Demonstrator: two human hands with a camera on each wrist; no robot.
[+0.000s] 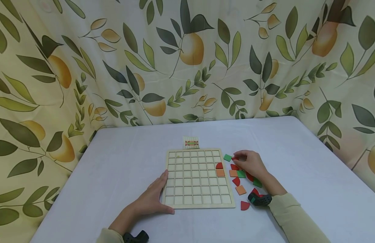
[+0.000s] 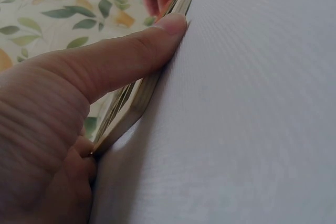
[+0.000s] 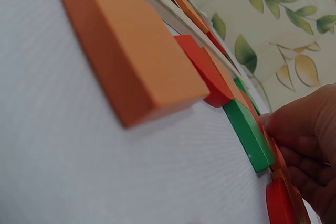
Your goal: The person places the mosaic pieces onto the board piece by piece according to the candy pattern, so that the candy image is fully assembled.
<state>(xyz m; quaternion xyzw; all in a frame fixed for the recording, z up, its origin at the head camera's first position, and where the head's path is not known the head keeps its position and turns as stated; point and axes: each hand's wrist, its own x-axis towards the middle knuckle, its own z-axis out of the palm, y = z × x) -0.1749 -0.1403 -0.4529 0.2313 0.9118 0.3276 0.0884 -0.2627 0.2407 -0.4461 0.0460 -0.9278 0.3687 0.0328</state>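
Observation:
A wooden grid board (image 1: pixel 195 182) lies on the table, with a red rounded piece (image 1: pixel 219 165) and an orange square (image 1: pixel 220 172) in cells near its right edge. My left hand (image 1: pixel 148 197) rests at its front left corner, fingers along the left side. In the left wrist view the thumb (image 2: pixel 131 56) lies straight against the front edge. Right of the board, my right hand (image 1: pixel 250 163) pinches a small red piece (image 1: pixel 234 158) between thumb and fingers; its full shape is hidden. A green square (image 1: pixel 227 157) lies just left of those fingertips.
Several loose pieces lie right of the board, including an orange square (image 1: pixel 240 190), a red quarter circle (image 1: pixel 245 205) and a green square (image 1: pixel 241 174). Behind the board is a small pattern card (image 1: pixel 191 142). A leaf-and-fruit print curtain (image 1: pixel 187 84) hangs beyond the white table (image 1: pixel 129 152).

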